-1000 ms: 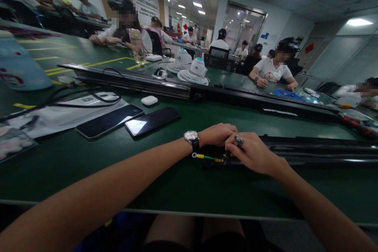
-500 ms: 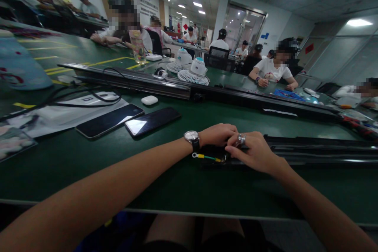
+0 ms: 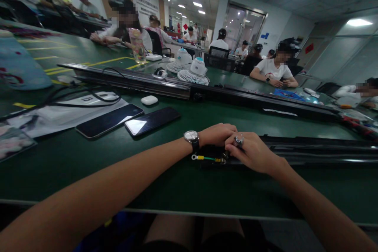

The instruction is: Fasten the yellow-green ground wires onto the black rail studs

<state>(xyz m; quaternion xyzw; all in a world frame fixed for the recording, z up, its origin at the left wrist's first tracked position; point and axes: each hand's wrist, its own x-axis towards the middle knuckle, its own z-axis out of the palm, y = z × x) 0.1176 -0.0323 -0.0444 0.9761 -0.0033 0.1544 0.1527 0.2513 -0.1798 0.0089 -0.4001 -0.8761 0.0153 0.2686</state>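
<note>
Both my hands meet over the left end of a long black metal rail [image 3: 319,151] on the table. My left hand [image 3: 219,134], with a watch [image 3: 191,137] on the wrist, curls over the rail's end; its fingertips are hidden. Close against it, my right hand [image 3: 254,149] is closed, thumb and fingers pinched round a small silver metal piece [image 3: 238,140] whose exact kind is unclear. Below the hands, a short green-and-yellow wire [image 3: 209,158] with a ring terminal [image 3: 194,157] sticks out leftward from the rail.
Another long dark rail [image 3: 236,96] crosses the table behind my hands. To the left lie two phones [image 3: 110,121] [image 3: 153,121], a white earbud case [image 3: 149,100] and black cable [image 3: 85,105]. White fans [image 3: 193,73] and a glass [image 3: 138,47] stand farther back. Co-workers [image 3: 276,67] sit beyond.
The silver piece in my right hand has turned, now showing prongs pointing up. My right fingers have shifted slightly left; my left hand stays nearly still.
</note>
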